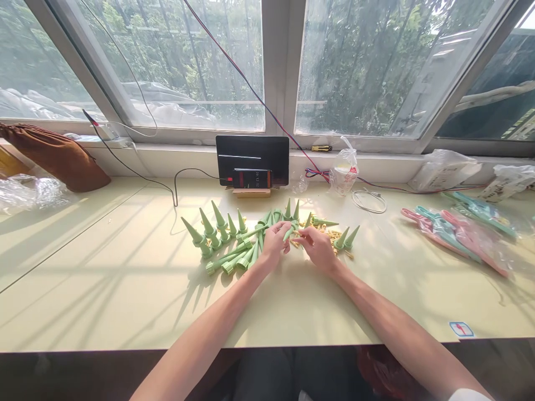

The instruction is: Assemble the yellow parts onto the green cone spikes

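Note:
My left hand (275, 244) is closed on a green plastic watering spike (288, 233), held tilted just above the table. Close by on the right, my right hand (320, 249) pinches its thumb and fingertips together at the spike; whatever they hold is too small to make out. Several green spikes (219, 217) stand point up to the left, while others (229, 262) lie in a fanned heap beside my left hand. Small tan pieces (336, 235) are scattered behind and beside my right hand. Two cone-tipped parts (352, 238) stand to its right.
Behind the heap, a phone (252, 179) leans against a dark tablet (253, 150). A bagged cup (344, 171) and a coiled white cable (369, 201) lie nearby. Packaged pink and teal items (455, 234) are at right, a brown bag (62, 159) at left. Cables cross the table's back.

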Motion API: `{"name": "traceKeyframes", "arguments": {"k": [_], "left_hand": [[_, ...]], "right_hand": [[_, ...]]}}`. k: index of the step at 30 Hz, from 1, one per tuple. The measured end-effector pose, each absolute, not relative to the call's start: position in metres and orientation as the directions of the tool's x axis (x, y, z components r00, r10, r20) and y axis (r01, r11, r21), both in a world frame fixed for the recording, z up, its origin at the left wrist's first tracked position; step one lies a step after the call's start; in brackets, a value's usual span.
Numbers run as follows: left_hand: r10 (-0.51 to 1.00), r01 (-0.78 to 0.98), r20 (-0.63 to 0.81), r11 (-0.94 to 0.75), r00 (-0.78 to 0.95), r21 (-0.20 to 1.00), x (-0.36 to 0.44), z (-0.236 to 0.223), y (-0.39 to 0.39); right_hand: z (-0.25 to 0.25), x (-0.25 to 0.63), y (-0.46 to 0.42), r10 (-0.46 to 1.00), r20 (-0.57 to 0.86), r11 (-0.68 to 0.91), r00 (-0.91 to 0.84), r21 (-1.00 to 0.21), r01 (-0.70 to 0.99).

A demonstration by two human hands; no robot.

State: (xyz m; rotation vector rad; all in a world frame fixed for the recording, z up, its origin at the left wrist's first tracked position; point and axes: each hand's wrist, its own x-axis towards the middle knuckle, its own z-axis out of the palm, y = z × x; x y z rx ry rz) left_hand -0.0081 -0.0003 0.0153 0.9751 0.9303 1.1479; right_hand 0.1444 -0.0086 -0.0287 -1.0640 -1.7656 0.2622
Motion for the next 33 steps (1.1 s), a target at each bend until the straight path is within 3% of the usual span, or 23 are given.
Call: {"name": "traceKeyframes", "arguments": {"k": [14,33], "left_hand": [[0.976,-0.243,-0.109,0.154,0.19,0.958,-0.008,0.012,0.001],[0.963,-0.055,0.113,-0.102,0.246,0.993,-0.003,0.004,-0.003]], "right_hand": [[-0.027,0.147,-0.008,0.766,0.634,0.589,-0.107,-0.624,0.514],[-0.02,0.144,-0.013,0.827,0.562,0.474,0.021,-0.716,0.512]]}}
